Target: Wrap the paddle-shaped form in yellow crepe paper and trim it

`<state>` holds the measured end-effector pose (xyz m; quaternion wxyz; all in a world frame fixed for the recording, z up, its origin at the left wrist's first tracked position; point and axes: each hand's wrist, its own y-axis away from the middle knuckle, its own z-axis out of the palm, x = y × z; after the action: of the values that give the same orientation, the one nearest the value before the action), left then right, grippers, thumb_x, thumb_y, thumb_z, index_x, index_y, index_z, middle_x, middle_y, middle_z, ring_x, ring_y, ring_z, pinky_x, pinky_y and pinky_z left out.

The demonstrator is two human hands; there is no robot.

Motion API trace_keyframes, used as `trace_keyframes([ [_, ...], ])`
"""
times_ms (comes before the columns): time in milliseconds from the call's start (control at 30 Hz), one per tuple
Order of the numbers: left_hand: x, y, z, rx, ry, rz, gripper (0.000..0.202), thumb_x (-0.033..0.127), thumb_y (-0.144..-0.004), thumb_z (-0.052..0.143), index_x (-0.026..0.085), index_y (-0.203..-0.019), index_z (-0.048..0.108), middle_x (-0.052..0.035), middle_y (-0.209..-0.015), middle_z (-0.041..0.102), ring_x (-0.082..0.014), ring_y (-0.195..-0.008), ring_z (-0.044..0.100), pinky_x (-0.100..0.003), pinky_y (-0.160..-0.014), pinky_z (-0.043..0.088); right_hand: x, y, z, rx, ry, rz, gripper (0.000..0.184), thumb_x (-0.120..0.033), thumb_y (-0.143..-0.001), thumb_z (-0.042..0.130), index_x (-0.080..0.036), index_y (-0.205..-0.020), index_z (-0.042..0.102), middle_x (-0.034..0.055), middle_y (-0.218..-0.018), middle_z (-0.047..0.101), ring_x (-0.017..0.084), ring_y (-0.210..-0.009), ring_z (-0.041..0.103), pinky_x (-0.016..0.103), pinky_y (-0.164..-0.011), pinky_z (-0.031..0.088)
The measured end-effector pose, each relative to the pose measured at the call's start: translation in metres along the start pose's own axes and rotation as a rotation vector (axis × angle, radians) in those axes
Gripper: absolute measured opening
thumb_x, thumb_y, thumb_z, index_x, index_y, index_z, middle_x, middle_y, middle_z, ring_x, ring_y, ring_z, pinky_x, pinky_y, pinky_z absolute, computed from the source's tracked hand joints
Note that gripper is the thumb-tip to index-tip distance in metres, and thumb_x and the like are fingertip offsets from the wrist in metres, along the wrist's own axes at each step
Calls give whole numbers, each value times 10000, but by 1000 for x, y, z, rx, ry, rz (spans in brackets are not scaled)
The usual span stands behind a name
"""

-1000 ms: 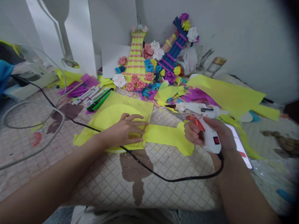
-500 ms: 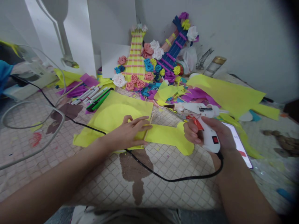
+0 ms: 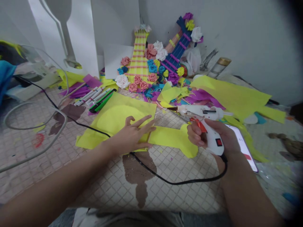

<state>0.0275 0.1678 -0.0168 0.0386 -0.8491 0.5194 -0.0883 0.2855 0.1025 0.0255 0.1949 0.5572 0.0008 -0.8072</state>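
My left hand (image 3: 132, 134), fingers spread, rests over a yellow guitar-shaped cutout whose narrow neck (image 3: 165, 137) runs out to the right. A thin strip (image 3: 149, 137) crosses the neck by my fingertips, partly hidden by them. Under and behind that hand lies a larger yellow sheet (image 3: 123, 104). My right hand (image 3: 226, 134) is wrapped round the handle of a white hot glue gun (image 3: 213, 140), with fingers at its red trigger. Its dark nozzle points left, above the end of the neck. The gun's black cord (image 3: 180, 183) loops below the cutout.
Decorated paper guitars, one yellow (image 3: 139, 60) and one blue (image 3: 176, 52), lean at the back. A green cutter (image 3: 103, 101) lies beside white markers (image 3: 88, 96). Paper scraps (image 3: 205, 97) spread behind the gun. A phone (image 3: 241, 146) lies beyond my right wrist. A grey cable (image 3: 53, 143) coils left.
My left fingers have spread a little wider and shifted over the thin strip, covering more of it. My right hand keeps the glue gun almost still. The whole view has drifted slightly.
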Motion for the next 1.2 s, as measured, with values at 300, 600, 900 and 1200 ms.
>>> trace_keyframes([
  [300, -11, 6, -5, 71, 30, -53, 653, 577, -759, 453, 195, -1277, 344, -114, -1194, 572, -263, -1263, 294, -455, -893, 189, -1, 2, 2, 18, 46, 13, 294, -436, -757, 466, -182, -624, 529, -5, -555, 433, 89, -455, 368, 257, -426, 266],
  [600, 2, -3, 4, 15, 13, -63, 627, 614, -766, 378, 201, -1236, 414, -97, -1368, 386, -266, -1268, 275, -455, -874, 256, -1, 0, 1, 7, -12, 13, 288, -399, -776, 456, -165, -640, 554, 11, -581, 462, 91, -465, 396, 256, -434, 255],
  [900, 15, -6, 6, -13, -59, -53, 610, 553, -833, 291, 171, -1308, 308, -117, -1395, 328, -246, -1310, 181, -482, -894, 244, -1, 0, 4, 11, -13, 10, 272, -392, -754, 478, -166, -625, 556, 19, -569, 465, 93, -458, 388, 252, -420, 253],
  [1200, 10, 8, -3, 32, -30, -162, 585, 493, -824, 415, 154, -1291, 319, -142, -1251, 517, -259, -1290, 235, -498, -909, 173, -2, 1, 4, 20, -55, 22, 285, -389, -767, 448, -162, -632, 553, 19, -573, 439, 101, -473, 371, 263, -438, 253],
])
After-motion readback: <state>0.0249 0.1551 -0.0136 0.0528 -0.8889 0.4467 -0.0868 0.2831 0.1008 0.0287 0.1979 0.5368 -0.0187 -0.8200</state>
